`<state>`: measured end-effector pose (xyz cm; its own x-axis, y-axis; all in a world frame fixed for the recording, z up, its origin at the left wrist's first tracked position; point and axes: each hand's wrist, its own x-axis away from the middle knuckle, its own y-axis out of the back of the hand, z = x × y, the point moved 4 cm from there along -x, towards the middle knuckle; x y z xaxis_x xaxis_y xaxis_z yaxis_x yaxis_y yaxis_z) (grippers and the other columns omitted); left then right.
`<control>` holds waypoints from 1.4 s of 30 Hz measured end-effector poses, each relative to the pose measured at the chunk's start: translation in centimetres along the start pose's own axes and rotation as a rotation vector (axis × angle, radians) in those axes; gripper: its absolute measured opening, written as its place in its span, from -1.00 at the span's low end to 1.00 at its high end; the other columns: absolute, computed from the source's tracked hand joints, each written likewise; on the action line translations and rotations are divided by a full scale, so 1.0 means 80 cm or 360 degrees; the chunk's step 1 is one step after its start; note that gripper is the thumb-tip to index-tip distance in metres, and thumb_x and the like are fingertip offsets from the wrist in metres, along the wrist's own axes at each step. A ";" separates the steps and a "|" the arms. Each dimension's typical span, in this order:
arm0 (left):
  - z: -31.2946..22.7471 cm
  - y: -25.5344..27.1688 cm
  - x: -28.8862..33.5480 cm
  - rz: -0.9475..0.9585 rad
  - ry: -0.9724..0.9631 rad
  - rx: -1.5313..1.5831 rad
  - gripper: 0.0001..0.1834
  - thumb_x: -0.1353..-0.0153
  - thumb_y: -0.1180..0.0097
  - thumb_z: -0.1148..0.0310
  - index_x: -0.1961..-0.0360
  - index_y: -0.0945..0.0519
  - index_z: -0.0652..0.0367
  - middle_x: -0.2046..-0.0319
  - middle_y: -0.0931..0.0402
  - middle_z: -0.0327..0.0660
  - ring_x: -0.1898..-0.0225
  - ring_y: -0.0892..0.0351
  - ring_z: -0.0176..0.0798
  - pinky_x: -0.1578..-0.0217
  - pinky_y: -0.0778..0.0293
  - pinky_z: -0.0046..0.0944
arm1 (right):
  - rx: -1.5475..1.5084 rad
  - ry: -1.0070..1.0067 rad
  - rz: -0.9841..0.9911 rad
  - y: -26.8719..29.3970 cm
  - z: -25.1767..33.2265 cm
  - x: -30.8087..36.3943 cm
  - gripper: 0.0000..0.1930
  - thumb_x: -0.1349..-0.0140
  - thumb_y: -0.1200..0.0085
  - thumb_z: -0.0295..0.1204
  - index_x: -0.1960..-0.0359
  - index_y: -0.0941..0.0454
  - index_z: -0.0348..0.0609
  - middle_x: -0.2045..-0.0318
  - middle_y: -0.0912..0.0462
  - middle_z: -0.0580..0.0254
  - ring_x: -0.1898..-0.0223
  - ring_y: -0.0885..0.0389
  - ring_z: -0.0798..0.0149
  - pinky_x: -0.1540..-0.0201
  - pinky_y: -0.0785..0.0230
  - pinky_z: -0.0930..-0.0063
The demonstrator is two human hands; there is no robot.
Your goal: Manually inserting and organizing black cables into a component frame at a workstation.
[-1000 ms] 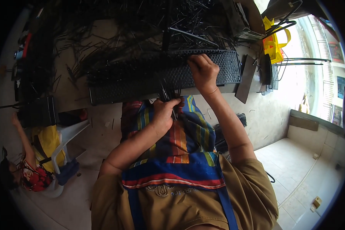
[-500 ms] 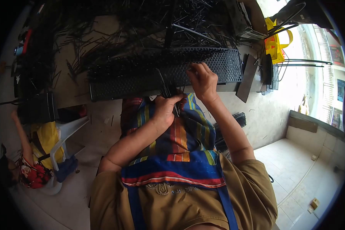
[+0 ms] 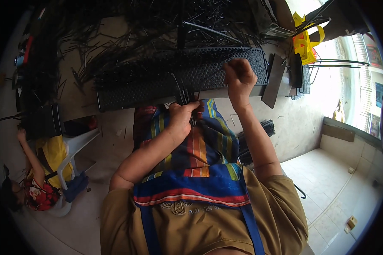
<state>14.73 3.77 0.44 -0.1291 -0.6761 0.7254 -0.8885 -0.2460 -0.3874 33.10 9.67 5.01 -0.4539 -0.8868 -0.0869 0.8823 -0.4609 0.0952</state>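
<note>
Left hand (image 3: pixel 182 117) is closed around a small bunch of thin black strips (image 3: pixel 184 94), which I see rising from its grip toward the near edge of the board (image 3: pixel 208 74). Right hand (image 3: pixel 241 76) I find in front of the right part of this board, with the fingers curled inward; if they pinch something, or if they touch the board, I cannot tell from my view.

The board is long, black and full of small holes, and it lies along the near edge of the table (image 3: pixel 115 26). Dark bristles (image 3: pixel 127 73) cover its far side, mostly from the left to the middle, while the holes at the right end are plain to me. Behind it I see many loose black pieces (image 3: pixel 157 32), scattered and heaped on the table. Just beside the right end of the board lies a flat dark plate (image 3: pixel 275 80), and farther to the right hangs a yellow bag (image 3: pixel 304 47).

Below the left hand is a striped apron (image 3: pixel 198 148) on the lap. At far left I notice another person (image 3: pixel 38 193), near a pale chair (image 3: pixel 64 172).
</note>
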 end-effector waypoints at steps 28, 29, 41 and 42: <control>0.014 -0.010 -0.002 0.0199 0.0125 0.0074 -0.87 -0.16 -0.14 0.52 0.25 -0.61 0.24 0.41 -0.66 -0.11 0.45 -0.64 -0.24 0.47 -0.53 -0.29 | 0.0938 0.0772 0.0179 -0.030 0.008 -0.025 -0.90 -0.04 -0.24 -0.55 0.37 -0.65 -0.16 0.47 -0.61 0.14 0.47 -0.64 0.08 0.45 -0.43 0.39; 0.012 -0.012 -0.002 0.0216 0.0119 0.0091 -0.87 -0.16 -0.14 0.52 0.25 -0.61 0.24 0.42 -0.65 -0.11 0.45 -0.64 -0.23 0.47 -0.53 -0.29 | 0.0938 0.0767 0.0179 -0.029 0.011 -0.025 -0.90 -0.04 -0.24 -0.55 0.37 -0.65 -0.16 0.47 -0.61 0.14 0.47 -0.64 0.08 0.45 -0.43 0.39; 0.008 -0.016 0.000 0.0334 0.0089 0.0153 -0.88 -0.12 -0.14 0.60 0.29 -0.61 0.24 0.45 -0.66 -0.14 0.48 -0.66 -0.26 0.54 -0.50 -0.32 | 0.0870 0.0721 0.0306 -0.013 0.002 0.006 -0.86 -0.10 -0.22 -0.50 0.29 -0.63 -0.22 0.51 -0.60 0.21 0.60 -0.57 0.29 0.55 -0.36 0.46; 0.006 -0.017 -0.003 0.0335 0.0087 0.0154 -0.88 -0.12 -0.14 0.60 0.29 -0.61 0.24 0.45 -0.66 -0.14 0.48 -0.66 -0.26 0.54 -0.50 -0.32 | 0.0420 0.0050 0.0502 -0.012 -0.004 0.010 -0.87 -0.12 -0.20 -0.53 0.29 -0.61 -0.25 0.53 -0.59 0.26 0.62 -0.53 0.36 0.58 -0.33 0.50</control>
<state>16.18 3.95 0.53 -0.3332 -0.6814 0.6517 -0.7933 -0.1710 -0.5843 31.90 9.41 4.56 -0.1586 -0.9864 -0.0424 0.9136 -0.1629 0.3726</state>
